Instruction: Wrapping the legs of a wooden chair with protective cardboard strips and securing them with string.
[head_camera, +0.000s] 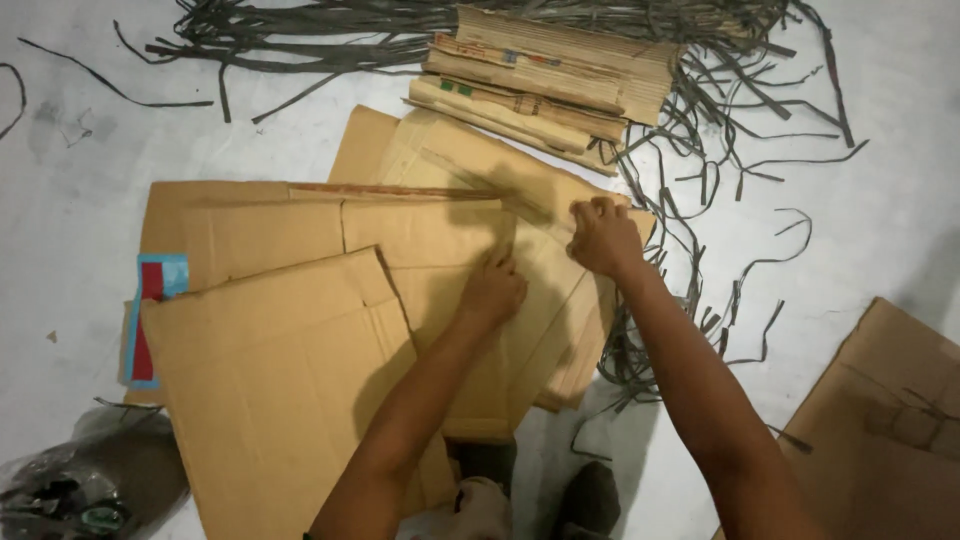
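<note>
- Your left hand (490, 292) presses flat, fingers loosely curled, on the flattened cardboard sheets (300, 300).
- Your right hand (603, 238) pinches the sheets' far edge, fingers closed.
- Beyond the sheets: a folded cardboard stack (545, 85) and dark straps (720, 110).

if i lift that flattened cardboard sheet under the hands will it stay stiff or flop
The flattened cardboard sheet is broad and thin, so it is probably light and fairly stiff. Its fold creases suggest it may hinge and droop there. It overlaps other sheets, so it would likely slide. The left hand presses it; the right hand grips its edge.
</note>
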